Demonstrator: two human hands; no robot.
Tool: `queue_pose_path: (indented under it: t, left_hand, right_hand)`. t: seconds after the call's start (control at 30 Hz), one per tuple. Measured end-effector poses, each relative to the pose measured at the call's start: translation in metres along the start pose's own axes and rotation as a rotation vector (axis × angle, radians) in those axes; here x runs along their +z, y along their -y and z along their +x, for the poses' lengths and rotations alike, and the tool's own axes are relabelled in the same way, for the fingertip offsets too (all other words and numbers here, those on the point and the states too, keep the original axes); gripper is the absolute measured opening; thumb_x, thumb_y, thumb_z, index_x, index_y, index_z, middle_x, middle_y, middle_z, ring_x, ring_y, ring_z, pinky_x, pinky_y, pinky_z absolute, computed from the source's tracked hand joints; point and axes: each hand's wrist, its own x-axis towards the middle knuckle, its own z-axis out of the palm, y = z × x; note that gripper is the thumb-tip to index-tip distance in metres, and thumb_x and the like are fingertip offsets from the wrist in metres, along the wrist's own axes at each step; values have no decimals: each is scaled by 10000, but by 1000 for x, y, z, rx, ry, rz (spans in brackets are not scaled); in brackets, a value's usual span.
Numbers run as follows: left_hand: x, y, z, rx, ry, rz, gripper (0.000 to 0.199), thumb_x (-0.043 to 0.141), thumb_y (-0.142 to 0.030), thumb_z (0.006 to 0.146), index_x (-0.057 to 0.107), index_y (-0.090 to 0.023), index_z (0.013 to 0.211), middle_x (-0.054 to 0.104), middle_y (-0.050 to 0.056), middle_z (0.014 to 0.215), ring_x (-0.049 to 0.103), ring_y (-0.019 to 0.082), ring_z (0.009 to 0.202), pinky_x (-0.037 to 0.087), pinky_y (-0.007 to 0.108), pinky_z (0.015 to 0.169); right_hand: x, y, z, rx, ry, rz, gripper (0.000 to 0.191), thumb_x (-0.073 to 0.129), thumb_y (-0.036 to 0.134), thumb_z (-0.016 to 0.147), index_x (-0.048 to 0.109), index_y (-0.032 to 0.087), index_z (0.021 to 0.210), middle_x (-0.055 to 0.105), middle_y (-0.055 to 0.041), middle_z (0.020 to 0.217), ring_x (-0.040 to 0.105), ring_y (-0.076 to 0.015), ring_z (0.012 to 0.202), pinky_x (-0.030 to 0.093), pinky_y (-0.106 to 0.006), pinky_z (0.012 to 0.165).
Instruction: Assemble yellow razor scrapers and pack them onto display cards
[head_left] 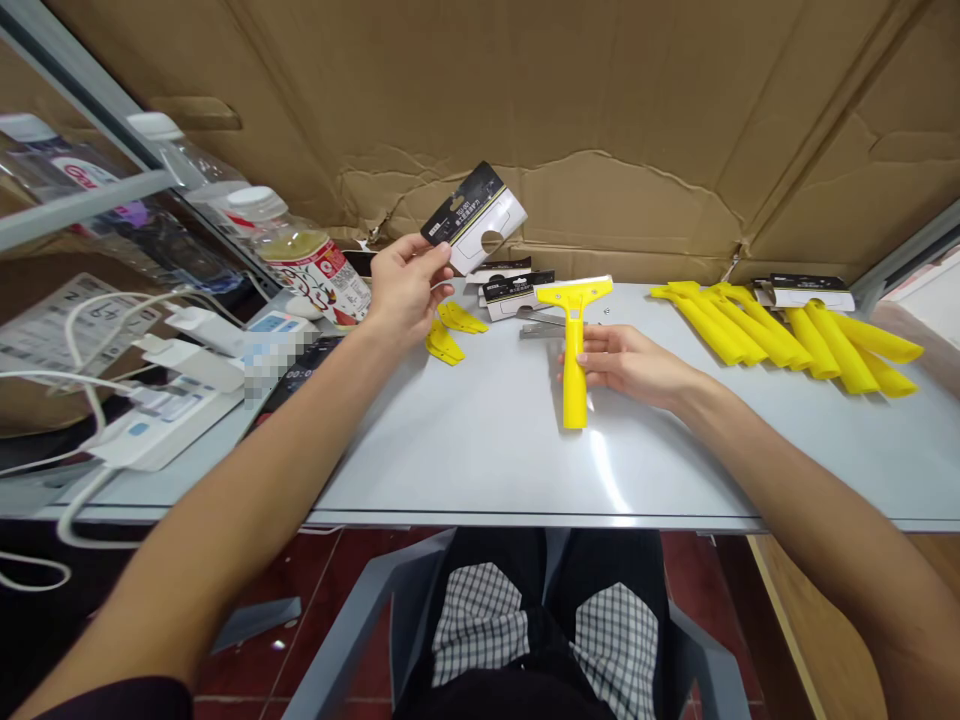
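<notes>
Okay, head view: left hand (pixel 407 290) pinches a black-and-white card backing (pixel 474 218) up above the far edge of the grey worktop (pixel 480 450). Right hand (pixel 626 365) is closed on a yellow scraper (pixel 574 350) mid-worktop. More yellow handles (pixel 787 335) lie toward the far right corner, a power strip (pixel 157 430) sits at the left edge, and cardboard sheeting (pixel 525 100) lines the wall behind.
</notes>
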Motion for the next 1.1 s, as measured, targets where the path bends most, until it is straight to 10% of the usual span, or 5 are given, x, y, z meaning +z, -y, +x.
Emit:
queue_pose_path:
  t: [0.37, 0.8, 1.1]
  left_hand:
    - [24, -23, -44, -82, 223, -118, 330, 917, -333, 769, 642, -266, 938, 719, 33, 983, 686, 237, 997, 535, 327, 710]
    - [38, -3, -83, -259, 485, 1, 233, 932, -272, 760, 717, -183, 743, 655, 23, 802, 613, 150, 758, 561, 329, 751]
    - [46, -3, -94, -208, 526, 97, 189, 911, -229, 735, 802, -185, 883, 769, 71, 947, 672, 206, 872, 557, 395, 839]
  right_hand:
    - [-17, 18, -4, -140, -174, 37, 109, 830, 198, 860, 787, 223, 957, 758, -59, 1077, 761, -242, 1007, 612, -445, 1031]
    - [-70, 40, -6, -383, -501, 79, 101, 717, 125, 852, 702, 203, 914, 706, -80, 1010, 766, -276, 1080, 595, -504, 1102]
    - [-54, 24, 2, -259, -411, 56, 149, 805, 215, 852, 711, 222, 969, 771, -77, 1035, 765, -259, 1024, 603, -476, 1043]
